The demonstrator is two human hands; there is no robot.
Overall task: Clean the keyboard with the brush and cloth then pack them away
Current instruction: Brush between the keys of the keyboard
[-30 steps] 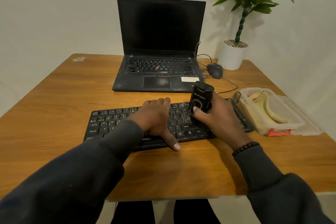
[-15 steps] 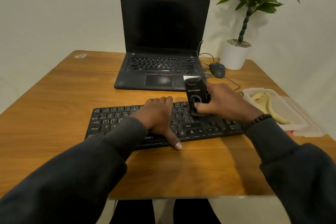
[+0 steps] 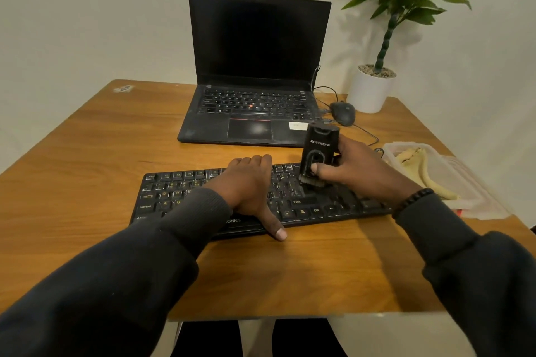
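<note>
Right hand [image 3: 359, 174] grips brush [image 3: 317, 153], bristles on keyboard [image 3: 261, 197] | left hand [image 3: 246, 185] flat, steadying it | cloth [image 3: 420, 165] in box | I judge hard strokes may dislodge keys.

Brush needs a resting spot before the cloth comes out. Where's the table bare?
Bare wood lies left of the keyboard and laptop, and along the near edge of the table. The right side is crowded: container, mouse, plant pot.

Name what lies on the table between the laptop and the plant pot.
A dark mouse with its cable lies between the laptop and the pot, in the head view.
</note>
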